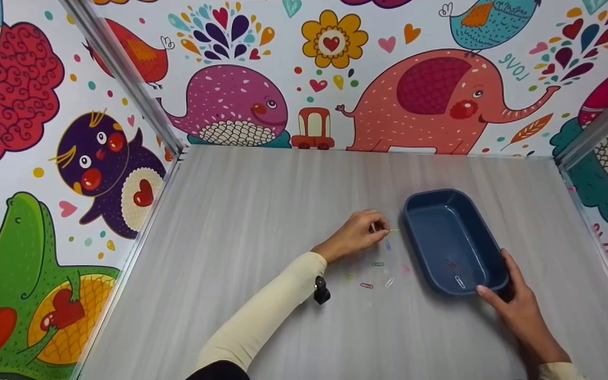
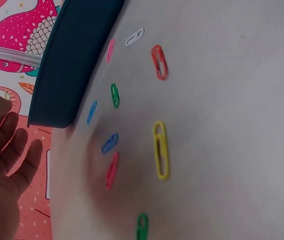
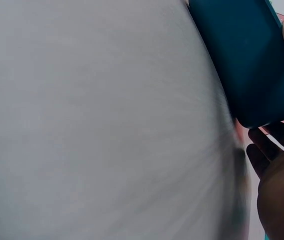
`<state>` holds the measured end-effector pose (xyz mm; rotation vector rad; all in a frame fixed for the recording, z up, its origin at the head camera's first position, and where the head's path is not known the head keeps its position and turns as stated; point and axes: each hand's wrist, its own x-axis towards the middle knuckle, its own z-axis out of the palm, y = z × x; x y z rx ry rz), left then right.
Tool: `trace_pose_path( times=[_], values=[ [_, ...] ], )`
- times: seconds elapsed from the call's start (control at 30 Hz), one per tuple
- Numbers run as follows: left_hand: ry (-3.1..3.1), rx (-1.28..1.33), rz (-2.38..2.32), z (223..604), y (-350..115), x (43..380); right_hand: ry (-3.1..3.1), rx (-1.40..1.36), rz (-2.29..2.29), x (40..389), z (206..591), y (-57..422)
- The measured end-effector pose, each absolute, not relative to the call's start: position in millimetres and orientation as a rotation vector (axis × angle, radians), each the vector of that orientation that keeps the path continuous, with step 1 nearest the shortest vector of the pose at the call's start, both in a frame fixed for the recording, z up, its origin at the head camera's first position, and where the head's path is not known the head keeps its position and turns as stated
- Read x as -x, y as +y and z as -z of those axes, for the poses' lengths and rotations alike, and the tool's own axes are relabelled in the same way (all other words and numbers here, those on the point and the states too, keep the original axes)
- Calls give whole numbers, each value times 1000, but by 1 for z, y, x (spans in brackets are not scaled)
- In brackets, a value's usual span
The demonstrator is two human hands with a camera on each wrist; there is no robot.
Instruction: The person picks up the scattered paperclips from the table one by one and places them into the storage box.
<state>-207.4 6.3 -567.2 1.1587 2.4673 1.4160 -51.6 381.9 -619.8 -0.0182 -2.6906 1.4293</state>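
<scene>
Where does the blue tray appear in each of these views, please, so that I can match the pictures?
Head: the blue tray is right of centre, with the right hand gripping its near right corner.
Left wrist: the blue tray is at upper left.
Right wrist: the blue tray is at upper right, above the hand's fingers.
Shared landmark: the grey tabletop.

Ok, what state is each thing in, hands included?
Tray: open side up.
Tray clips: two visible, apart.
One yellow clip: pinched, outside the tray.
Left hand: pinching that clip.
Right hand: gripping the tray's near right corner.
Loose clips: scattered on the table, unlinked.
</scene>
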Motion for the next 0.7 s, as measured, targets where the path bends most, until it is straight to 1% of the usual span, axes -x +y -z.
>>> trace_pose_path(
  times=[0.2, 0.7],
  values=[
    [2444, -1193, -1422, 563, 16, 210, -2665, -9, -1444, 52, 619, 380],
    [2439, -1222, -1300, 555, 37, 215, -2696, 28, -1441, 52, 620, 382]
  ],
)
